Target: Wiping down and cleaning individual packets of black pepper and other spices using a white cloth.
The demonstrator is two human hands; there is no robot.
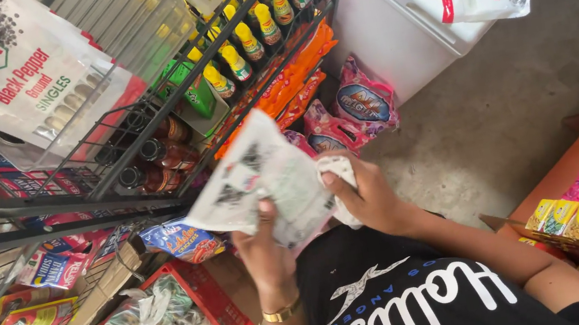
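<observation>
A white packet [261,183] is held at mid-scene, pinched by the left hand [265,250] from below, while a white cloth [340,177] is pressed on it by the right hand [367,196]. The packet could slip if the fingers loosen, dropping toward the red basket [210,295].

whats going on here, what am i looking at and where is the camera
One picture, from a camera worn on a person's head, looking down at their own two bare hands; there is no machine. The left hand and right hand together hold a white printed packet, and the right also presses a white cloth against it. Ahead stands a black wire rack with yellow-capped bottles and dark jars. A red basket of tied plastic bags sits on the floor, and a white chest stands beyond.
</observation>
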